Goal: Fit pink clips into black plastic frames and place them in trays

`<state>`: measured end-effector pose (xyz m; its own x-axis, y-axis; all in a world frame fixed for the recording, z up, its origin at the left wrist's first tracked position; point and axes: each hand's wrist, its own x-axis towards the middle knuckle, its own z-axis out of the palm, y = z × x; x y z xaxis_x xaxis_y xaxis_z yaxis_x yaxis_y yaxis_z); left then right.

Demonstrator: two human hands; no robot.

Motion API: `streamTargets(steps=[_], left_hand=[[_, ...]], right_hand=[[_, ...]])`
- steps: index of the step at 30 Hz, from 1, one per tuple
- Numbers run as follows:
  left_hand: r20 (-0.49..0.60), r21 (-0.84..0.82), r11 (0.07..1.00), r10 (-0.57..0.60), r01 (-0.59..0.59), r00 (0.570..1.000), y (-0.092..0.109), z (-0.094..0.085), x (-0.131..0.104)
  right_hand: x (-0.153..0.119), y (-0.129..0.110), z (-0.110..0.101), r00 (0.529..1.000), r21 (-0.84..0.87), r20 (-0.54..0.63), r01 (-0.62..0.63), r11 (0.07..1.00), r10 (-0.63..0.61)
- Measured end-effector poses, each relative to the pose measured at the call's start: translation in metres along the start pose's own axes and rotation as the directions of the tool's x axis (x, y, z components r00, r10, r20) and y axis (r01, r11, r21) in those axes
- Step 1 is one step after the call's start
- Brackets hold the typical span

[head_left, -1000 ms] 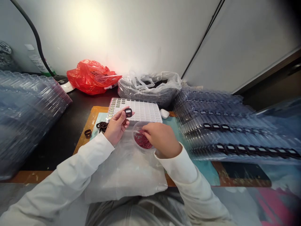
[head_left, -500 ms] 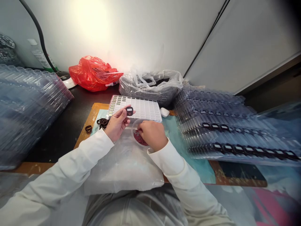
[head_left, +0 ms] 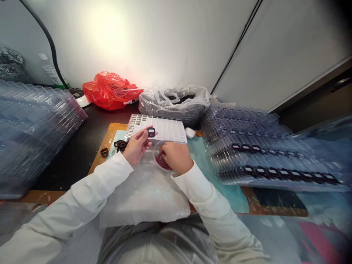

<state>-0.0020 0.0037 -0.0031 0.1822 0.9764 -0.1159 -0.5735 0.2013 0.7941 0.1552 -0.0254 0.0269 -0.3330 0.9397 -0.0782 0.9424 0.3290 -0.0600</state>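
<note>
Between the thumb and fingers of my left hand is a small black device with a pale window, held upright in front of a white tray. My right hand reaches into a round clear tub, its fingers pinched together. Small dark red pieces lie in the tub; what the fingertips hold, if anything, is hidden. The white gridded tray has small grey-edged pieces in its left cells. Several black frame-like parts lie beside my left wrist, and one black part sits farther left.
Tall stacks of clear plastic trays stand left and right, the right one holding black devices. A red bag and a bin lined with clear plastic stand behind. A translucent bag lies in front, a white case right.
The view has shifted slightly. My left hand still holds the black device, and my right hand stays in the tub with little change in its pose.
</note>
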Motion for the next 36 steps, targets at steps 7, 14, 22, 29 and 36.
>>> streamTargets(steps=[7, 14, 22, 29, 36], left_hand=[[0.005, 0.014, 1.000, 0.001, -0.001, 1.000, 0.000, -0.001, 0.001], [-0.001, 0.013, 1.000, -0.013, 0.013, 1.000, 0.001, 0.002, -0.001], [-0.010, 0.047, 0.998, -0.031, 0.031, 0.999, 0.002, 0.003, -0.002], [-0.016, 0.054, 0.998, -0.032, 0.033, 0.999, 0.003, 0.004, -0.003], [0.011, 0.070, 0.997, -0.031, 0.030, 0.999, 0.002, 0.004, -0.004]], right_hand=[[-0.003, 0.001, -0.007, 1.000, -0.029, 0.018, -0.012, 1.000, 0.013], [-0.003, 0.002, -0.005, 1.000, 0.009, 0.005, 0.023, 1.000, -0.023], [-0.006, 0.010, -0.009, 0.985, 0.140, -0.168, -0.009, 0.990, 0.033], [-0.005, 0.017, -0.016, 0.918, 0.396, -0.394, 0.124, 0.910, 0.047], [0.000, 0.018, -0.014, 0.884, 0.604, -0.464, 0.268, 0.751, 0.057]])
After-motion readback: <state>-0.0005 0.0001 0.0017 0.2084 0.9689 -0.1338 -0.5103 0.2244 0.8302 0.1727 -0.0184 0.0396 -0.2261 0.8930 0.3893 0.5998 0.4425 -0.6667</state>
